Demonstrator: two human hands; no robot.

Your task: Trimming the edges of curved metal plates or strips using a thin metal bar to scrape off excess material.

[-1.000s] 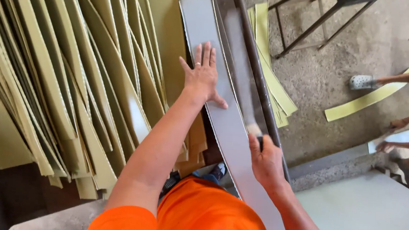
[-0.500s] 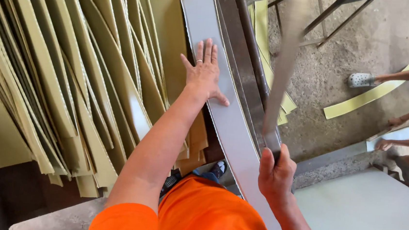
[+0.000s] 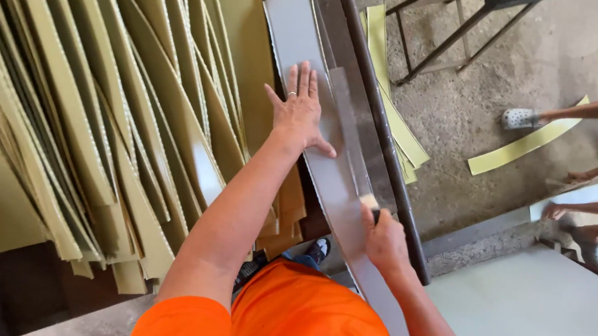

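Note:
My left hand (image 3: pixel 302 115) lies flat, fingers spread, on a long grey strip (image 3: pixel 292 32) that runs away from me. My right hand (image 3: pixel 384 240) is closed around a small brush (image 3: pixel 369 202), whose pale tip touches the strip near my body. A narrower, darker grey strip (image 3: pixel 348 129) lies along the right side of the strip, between my two hands. My orange shirt fills the bottom of the view.
A big fan of olive-yellow strips (image 3: pixel 90 116) covers the left. A dark rail (image 3: pixel 386 146) borders the grey strip on the right. Yellow strips (image 3: pixel 395 119) lie on the concrete floor beside metal frame legs (image 3: pixel 458 38). Other people's feet (image 3: pixel 520 119) are at right. A pale panel (image 3: pixel 536 315) sits lower right.
Half a second ago a blurred long grey piece stood up from my right hand; now it lies flat. My right hand is back down on the strip. My left hand stayed put.

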